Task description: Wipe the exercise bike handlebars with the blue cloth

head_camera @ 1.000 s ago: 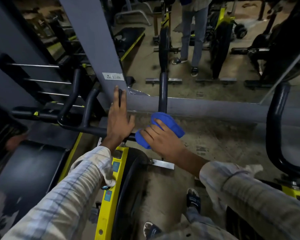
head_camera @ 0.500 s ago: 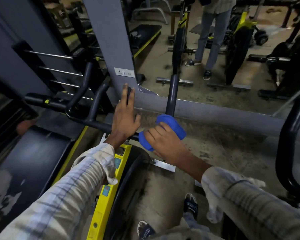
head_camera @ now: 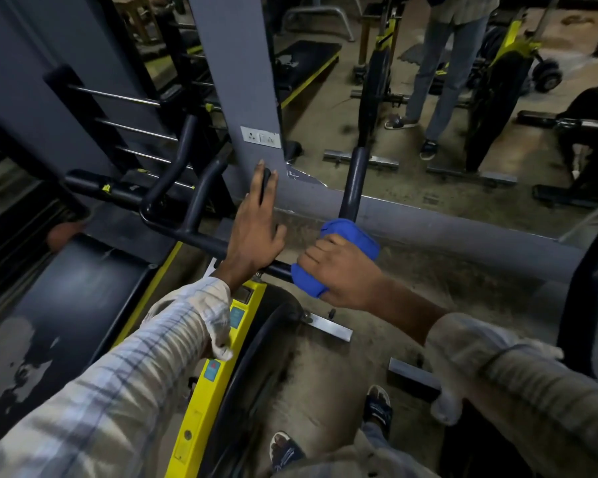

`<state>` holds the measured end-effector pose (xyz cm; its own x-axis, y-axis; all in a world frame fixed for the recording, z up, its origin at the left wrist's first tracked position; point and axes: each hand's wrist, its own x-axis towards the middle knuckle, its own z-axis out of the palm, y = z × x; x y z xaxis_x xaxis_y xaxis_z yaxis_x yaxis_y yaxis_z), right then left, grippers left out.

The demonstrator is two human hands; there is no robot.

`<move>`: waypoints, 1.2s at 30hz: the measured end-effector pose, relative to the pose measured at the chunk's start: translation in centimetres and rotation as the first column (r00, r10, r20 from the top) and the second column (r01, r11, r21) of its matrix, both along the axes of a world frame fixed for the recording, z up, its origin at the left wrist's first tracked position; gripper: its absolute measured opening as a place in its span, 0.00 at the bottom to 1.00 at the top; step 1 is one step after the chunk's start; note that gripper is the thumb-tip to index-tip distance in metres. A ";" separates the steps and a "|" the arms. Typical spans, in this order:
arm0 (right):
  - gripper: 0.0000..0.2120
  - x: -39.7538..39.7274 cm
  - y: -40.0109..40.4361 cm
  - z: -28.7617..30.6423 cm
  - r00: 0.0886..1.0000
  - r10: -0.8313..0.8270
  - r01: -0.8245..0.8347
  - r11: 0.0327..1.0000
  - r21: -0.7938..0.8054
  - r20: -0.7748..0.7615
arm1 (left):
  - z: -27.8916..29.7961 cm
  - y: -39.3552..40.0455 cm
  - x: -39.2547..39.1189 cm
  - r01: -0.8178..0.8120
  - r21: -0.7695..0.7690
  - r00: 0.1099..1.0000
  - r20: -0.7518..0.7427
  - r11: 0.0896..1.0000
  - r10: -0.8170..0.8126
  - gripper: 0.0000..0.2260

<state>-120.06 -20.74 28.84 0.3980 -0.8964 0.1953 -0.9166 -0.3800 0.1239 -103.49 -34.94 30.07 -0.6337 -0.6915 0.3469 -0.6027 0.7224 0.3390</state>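
Observation:
The black handlebars of a yellow exercise bike run across the middle of the head view. My right hand is closed around the blue cloth, which wraps the bar's right bend where it turns up into an upright grip. My left hand lies over the centre of the bar, palm down, fingers stretched forward along a short middle grip; I cannot see them curled round it.
A grey pillar with a socket plate stands just behind the bars, with a mirror to its right reflecting bikes and a standing person. A black treadmill deck lies left. Another bike's black bar rises at the right edge.
My right hand has closed tighter round the cloth and shifted slightly up the bend of the bar. The left hand stays on the bar. The camera has tilted, so the scene sits further right.

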 end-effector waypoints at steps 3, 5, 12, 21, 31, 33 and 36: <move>0.24 -2.9 -0.3 0.6 0.992 0.126 -0.126 0.991 0.050 -0.007 | 0.2 0.2 0.0 -0.014 0.001 1.000 0.003 1.000 0.014 0.43; 0.24 -3.7 -0.4 0.9 0.991 0.132 -0.133 0.988 0.075 0.020 | 0.2 0.3 -0.1 -0.021 0.000 1.000 0.005 1.000 0.021 0.43; 0.28 2.2 0.2 -1.6 0.989 -0.138 0.141 0.989 -0.045 0.054 | 0.0 0.0 0.0 -0.010 -0.005 1.000 0.005 1.000 0.010 0.44; 0.30 -3.2 -0.5 0.4 0.995 0.100 -0.100 0.994 -0.041 0.001 | 0.0 0.1 0.0 -0.022 -0.009 1.000 0.008 1.000 0.022 0.45; 0.30 -2.7 -1.1 0.0 0.888 -0.319 0.339 0.941 -0.002 0.332 | 0.1 0.2 0.0 -0.022 0.017 1.000 -0.006 1.000 0.023 0.45; 0.33 -0.6 -0.7 -0.9 0.769 -0.426 0.460 0.886 0.049 0.476 | 0.2 0.2 0.0 -0.024 0.017 1.000 -0.006 1.000 0.024 0.45; 0.37 2.0 -0.7 -1.0 0.582 -0.560 0.584 0.792 0.177 0.589 | 0.4 0.5 0.0 -0.029 0.010 1.000 -0.006 1.000 0.030 0.44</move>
<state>-118.05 -21.46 27.89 -0.4025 -0.8860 0.2301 -0.8254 0.2426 -0.5097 -103.54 -34.49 30.44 -0.6108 -0.7132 0.3439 -0.6215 0.7010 0.3497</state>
